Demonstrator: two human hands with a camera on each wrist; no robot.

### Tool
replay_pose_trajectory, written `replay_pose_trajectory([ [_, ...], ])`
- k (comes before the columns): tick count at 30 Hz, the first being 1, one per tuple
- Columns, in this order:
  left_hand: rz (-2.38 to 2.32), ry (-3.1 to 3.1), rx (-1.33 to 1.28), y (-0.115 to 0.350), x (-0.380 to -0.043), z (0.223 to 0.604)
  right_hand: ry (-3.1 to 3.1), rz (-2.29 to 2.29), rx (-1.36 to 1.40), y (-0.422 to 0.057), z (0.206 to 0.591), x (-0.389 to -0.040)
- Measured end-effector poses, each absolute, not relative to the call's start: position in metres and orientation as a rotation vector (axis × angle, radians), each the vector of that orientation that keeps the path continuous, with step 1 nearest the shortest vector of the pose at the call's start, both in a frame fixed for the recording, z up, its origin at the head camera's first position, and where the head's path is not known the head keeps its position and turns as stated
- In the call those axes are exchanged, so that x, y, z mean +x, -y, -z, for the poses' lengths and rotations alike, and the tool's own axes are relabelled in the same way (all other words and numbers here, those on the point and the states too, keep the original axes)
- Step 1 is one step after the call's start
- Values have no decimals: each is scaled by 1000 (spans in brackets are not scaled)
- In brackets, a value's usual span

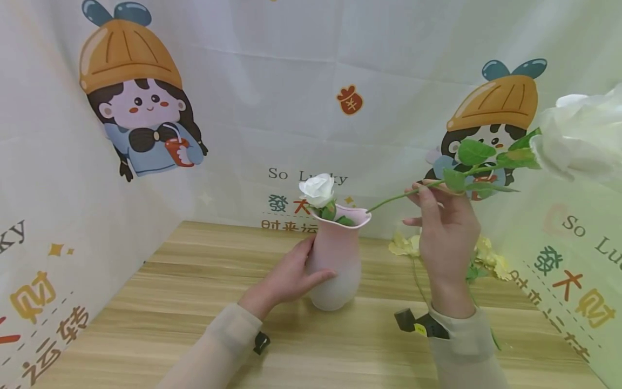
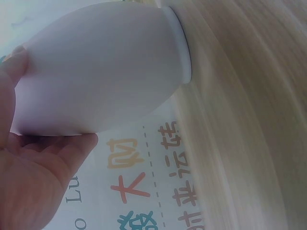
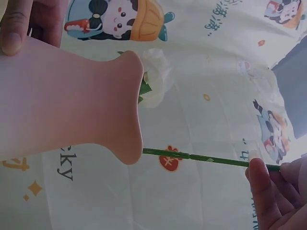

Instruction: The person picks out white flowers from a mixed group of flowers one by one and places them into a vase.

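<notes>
A pink-and-white vase with a wavy rim stands upright on the wooden table. My left hand grips its left side, thumb across the front and fingers behind. One white rose stands in the vase, its bloom just above the rim. With thumb and fingertips, my right hand pinches the green stem of a second white rose. That rose tilts far to the right, its bloom partly cut off by the frame's edge. In the right wrist view the stem reaches the vase's mouth; its tip is hidden there.
Yellow flowers lie on the table at the right, partly behind my right hand and forearm. A white printed cloth with cartoon figures hangs behind the table and along both sides.
</notes>
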State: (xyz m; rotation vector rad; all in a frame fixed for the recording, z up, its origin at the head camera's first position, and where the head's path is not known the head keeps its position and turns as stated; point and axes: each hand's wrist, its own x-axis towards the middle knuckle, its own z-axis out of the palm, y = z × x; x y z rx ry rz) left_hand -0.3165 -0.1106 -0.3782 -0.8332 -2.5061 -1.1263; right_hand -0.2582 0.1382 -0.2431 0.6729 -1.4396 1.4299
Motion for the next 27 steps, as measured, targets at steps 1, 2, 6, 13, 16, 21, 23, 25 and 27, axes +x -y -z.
replay_pose_trajectory([
  [1,1125,2502,-836,111,-316,378,1442,-1430,678,-137,242,-256],
  [2,1124,2501,-837,111,-317,378,1443,-1433,681,-136,241,-254],
  [6,1126,2499,-838,111,-317,379,1435,-1473,701,-139,245,-261],
  [13,1115,2506,-829,111,-318,379,1421,-1557,734,-134,251,-268],
  [16,1117,2505,-832,111,-318,379,1446,-1564,728,-126,249,-262],
  [21,1119,2510,-828,111,-318,378,1518,-1570,693,-118,252,-264],
  [23,1117,2511,-829,111,-318,378,1556,-1558,676,-116,255,-268],
  [25,1121,2511,-829,111,-318,379,1595,-1542,667,-116,260,-276],
  [27,1123,2511,-831,111,-318,379,1632,-1526,661,-116,267,-285],
])
